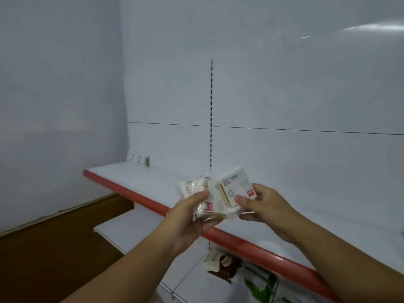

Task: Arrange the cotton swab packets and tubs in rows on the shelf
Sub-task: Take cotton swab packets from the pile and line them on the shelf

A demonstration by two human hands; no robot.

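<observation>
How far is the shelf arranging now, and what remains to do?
Done: a short row of small white packs stands at the back left of the shelf. In hand: the left hand holds a bunch of swab packets, and the right hand pinches the outer packet. Left: these held packets are not yet on the shelf; no tubs are visible.

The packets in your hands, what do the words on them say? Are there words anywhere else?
On the cotton swab packets: printed lines and small red tags, all too blurred to read.
On the brown and green packages on the lower shelf: lettering too blurred to read.
No other text shows.
</observation>
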